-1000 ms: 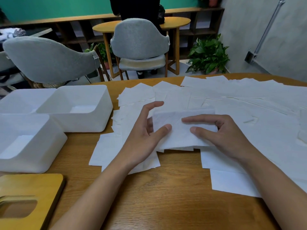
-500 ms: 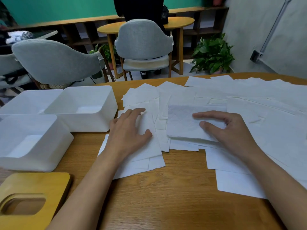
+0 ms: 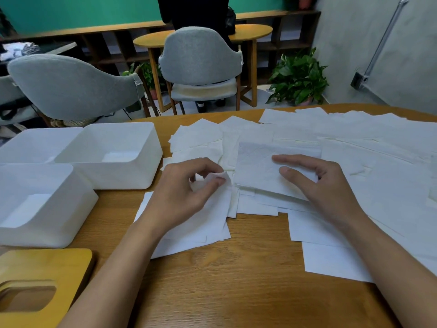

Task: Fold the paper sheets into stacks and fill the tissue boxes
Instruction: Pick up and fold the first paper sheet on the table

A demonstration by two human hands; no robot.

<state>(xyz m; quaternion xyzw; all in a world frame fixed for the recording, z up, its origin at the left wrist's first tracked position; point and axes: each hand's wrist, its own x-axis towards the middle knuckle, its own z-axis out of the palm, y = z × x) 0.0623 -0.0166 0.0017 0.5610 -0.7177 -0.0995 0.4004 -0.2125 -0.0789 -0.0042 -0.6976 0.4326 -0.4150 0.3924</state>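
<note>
Filling most of the view, a wooden table (image 3: 248,285) carries everything, its right half covered by loose white paper sheets (image 3: 378,185) that overlap each other and run off the right edge. Beyond the far edge are two grey chairs (image 3: 201,55) and a potted plant (image 3: 298,76) on the floor. On the left of the table are open white tissue boxes: the near box (image 3: 47,233) at the left edge and the far box (image 3: 123,178) just behind it, walls touching or almost, each showing something flat and white at the bottom, can't tell how much. A wooden lid (image 3: 47,263) with a slot cut in it lies in front of the near box, at the bottom left corner. The folded stack (image 3: 257,166) sits centre table on top of other sheets, just right of the far box. The right hand (image 3: 326,185) lies flat on the stack, fingers almost straight, thumb stretched along it, pressing and gripping nothing. The left hand (image 3: 184,192) is curled over a sheet (image 3: 212,223) just beside the stack on its left, thumb and forefinger pinching that sheet's far right corner (image 3: 223,176), which is lifted off the pile.
</note>
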